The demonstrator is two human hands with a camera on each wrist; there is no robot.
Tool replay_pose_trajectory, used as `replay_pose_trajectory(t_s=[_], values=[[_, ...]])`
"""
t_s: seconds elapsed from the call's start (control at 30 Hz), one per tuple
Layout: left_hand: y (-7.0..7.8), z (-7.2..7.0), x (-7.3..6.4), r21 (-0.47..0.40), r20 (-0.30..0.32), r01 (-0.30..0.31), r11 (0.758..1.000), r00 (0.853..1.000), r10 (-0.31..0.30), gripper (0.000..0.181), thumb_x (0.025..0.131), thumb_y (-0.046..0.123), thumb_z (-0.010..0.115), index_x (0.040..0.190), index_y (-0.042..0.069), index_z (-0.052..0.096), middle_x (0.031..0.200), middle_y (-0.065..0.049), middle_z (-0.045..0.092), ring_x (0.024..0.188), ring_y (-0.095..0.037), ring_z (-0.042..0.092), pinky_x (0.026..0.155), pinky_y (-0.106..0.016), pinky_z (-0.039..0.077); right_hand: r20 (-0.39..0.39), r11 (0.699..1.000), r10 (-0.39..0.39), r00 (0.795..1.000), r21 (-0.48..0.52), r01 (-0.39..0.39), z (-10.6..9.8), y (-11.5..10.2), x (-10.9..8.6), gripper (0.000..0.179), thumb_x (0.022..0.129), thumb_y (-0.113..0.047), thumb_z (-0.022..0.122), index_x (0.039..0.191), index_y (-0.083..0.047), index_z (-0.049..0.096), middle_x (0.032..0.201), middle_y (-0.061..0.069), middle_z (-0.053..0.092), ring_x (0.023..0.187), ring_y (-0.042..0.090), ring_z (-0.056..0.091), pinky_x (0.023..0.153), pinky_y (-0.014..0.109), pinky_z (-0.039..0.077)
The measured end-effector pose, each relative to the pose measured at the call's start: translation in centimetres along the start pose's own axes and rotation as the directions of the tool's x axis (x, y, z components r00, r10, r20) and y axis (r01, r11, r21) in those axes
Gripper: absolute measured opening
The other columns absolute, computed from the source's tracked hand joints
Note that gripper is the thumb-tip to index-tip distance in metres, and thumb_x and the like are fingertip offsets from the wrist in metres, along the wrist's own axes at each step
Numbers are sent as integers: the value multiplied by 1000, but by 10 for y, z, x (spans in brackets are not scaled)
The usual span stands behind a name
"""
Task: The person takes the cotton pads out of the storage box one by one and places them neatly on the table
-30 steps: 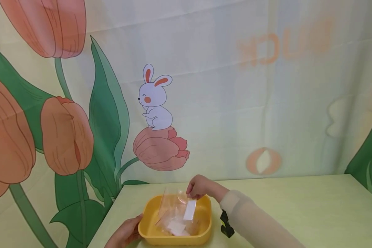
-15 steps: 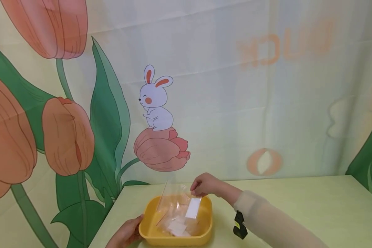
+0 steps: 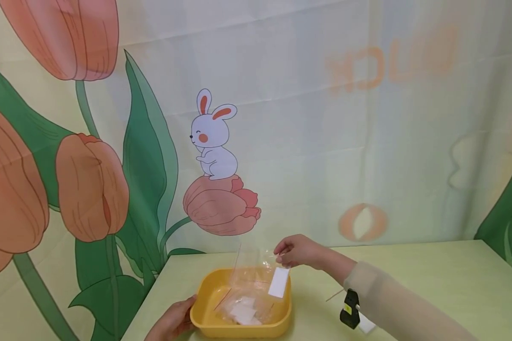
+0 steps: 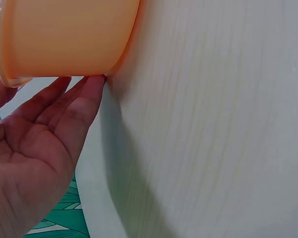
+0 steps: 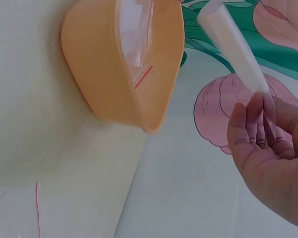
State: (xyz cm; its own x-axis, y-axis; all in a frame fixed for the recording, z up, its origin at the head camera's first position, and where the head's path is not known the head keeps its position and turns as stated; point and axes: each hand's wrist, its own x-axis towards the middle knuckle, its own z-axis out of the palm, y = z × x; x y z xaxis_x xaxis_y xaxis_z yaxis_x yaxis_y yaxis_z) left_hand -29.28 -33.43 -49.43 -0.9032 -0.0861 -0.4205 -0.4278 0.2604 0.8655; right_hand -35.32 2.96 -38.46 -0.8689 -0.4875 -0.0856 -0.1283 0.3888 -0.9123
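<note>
My right hand [image 3: 302, 251] is raised over the right rear of a yellow plastic tub [image 3: 241, 333], pinching a clear zip bag [image 3: 252, 266] by its upper corner. A white strip [image 3: 278, 282] hangs with it just below the fingers. In the right wrist view that white strip [image 5: 233, 44] stands out from between thumb and fingers. At the tub's left side, my left hand [image 3: 175, 319] holds it. The left wrist view shows the thumb by the tub's rim and the fingertips [image 4: 95, 84] at its bottom edge. More clear bags with white pieces [image 3: 243, 311] lie inside the tub.
A pale wood-patterned table [image 3: 431, 284] runs back to a printed curtain [image 3: 303, 142] with tulips and a rabbit. Beneath the right forearm lies a white piece [image 3: 367, 325], near a thin red line [image 3: 334, 296]. A black camera [image 3: 350, 310] sits on the right wrist.
My right hand has moved rightward and slightly up, drawing the clear bag and white strip along. The white piece under the forearm has come into view. The left hand and tub have stayed put.
</note>
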Motion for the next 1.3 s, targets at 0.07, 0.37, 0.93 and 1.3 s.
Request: replay_pose_trajectory(t_s=[0.07,0.37,0.93,1.3], values=[[0,-1,1,2,13,6,1000,1000,-6,55,114,31,31,141,-15,45,97,-7,66,84,-17,58,77,-24,52,-1,999,-9,1000,31,9,-6,2,-2,21,96,-2,67,114,7,64,93,8,67,78,14,61,79,29,60],[-11,-12,18,1,89,24,1000,996,-24,58,113,34,35,147,-14,39,105,-9,67,92,-20,59,83,-25,54,-12,993,-6,1000,117,8,-37,19,-9,34,98,-1,62,129,11,57,95,3,64,83,11,62,84,28,60],[0,2,1,30,19,6,1000,1000,-7,55,114,30,31,143,-16,41,102,-10,64,89,-20,56,79,-24,52,-43,993,-15,999,114,20,-91,51,-47,45,100,-10,64,135,16,53,97,-3,64,87,7,63,86,25,57],[-1,-2,0,2,6,-17,1000,1000,17,55,114,31,31,141,-13,47,102,-8,70,85,-15,60,78,-25,54,-73,993,13,997,115,-4,-104,66,-64,46,99,-15,68,133,14,55,102,-1,66,91,9,66,85,24,59]])
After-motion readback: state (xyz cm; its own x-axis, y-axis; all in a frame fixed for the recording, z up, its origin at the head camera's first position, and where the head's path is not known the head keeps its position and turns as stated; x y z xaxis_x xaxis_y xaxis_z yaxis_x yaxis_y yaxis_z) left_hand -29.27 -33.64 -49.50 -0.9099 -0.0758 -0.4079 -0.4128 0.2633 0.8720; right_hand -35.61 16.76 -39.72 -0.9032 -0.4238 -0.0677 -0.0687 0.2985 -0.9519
